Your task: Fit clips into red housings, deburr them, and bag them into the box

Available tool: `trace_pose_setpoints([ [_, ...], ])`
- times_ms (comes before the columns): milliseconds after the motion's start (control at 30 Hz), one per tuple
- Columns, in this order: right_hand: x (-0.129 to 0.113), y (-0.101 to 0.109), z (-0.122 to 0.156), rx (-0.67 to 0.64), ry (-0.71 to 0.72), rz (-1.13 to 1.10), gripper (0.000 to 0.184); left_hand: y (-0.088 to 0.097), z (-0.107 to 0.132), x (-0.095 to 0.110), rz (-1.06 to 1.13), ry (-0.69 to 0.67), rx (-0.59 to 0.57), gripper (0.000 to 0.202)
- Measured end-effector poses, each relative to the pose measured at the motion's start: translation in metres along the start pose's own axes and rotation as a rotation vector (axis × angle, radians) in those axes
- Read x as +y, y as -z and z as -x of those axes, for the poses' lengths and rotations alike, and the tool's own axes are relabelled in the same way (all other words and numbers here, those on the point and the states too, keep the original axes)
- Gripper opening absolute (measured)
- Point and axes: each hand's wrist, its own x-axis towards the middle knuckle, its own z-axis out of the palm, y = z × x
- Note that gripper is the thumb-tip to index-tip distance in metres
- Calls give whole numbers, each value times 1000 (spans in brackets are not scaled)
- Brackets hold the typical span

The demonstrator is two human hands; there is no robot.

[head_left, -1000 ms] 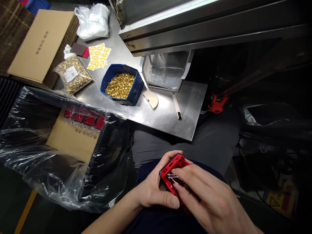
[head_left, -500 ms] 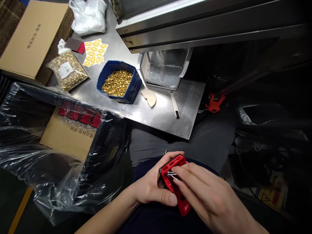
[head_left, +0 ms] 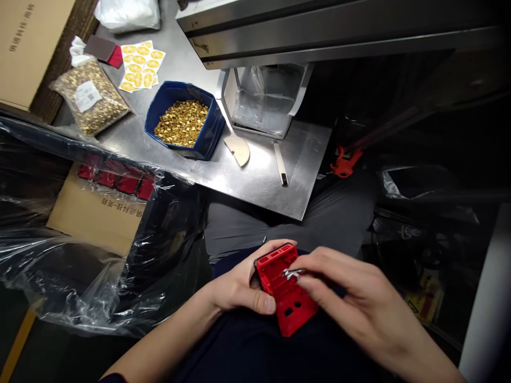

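Note:
My left hand (head_left: pixel 247 290) is wrapped round a red plastic housing (head_left: pixel 293 316) with a black edge, held in front of my body. Its hollow inside faces up, and two dark holes show near its lower end. Between the thumb and fingertips of my right hand (head_left: pixel 347 298) are several small silvery metal pins (head_left: pixel 290 273), pinched just over the housing's cavity. How many pins there are, and their exact shape, I cannot make out.
On the steel table (head_left: pixel 263 197) are a blue bin (head_left: pixel 215 125) of small brass parts, a bag of similar parts (head_left: pixel 91 101), sticker sheets (head_left: pixel 139 66), a cutter knife (head_left: pixel 280 164) and a clear-fronted bin (head_left: pixel 263 106). A plastic-lined crate (head_left: pixel 167 223) stands left, holding red parts.
My right hand has drawn back a little to the right and up out of the housing, bringing the metal pins with it. More of the red inside now shows. The view has shifted slightly.

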Motion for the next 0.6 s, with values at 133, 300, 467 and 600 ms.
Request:
trace_pose_setpoints([
  [133,10,12,6,203,-72,87,16,2,-2,-2,-16,-36,22,94],
  [300,10,6,8,166,-75,78,18,3,-3,-2,-3,-38,8,93],
  [467,7,-6,1,81,-15,92,18,-2,-4,0,56,-48,-16,91],
  [600,7,-10,-2,98,67,153,21,-3,-4,1,76,-33,-17,89],
])
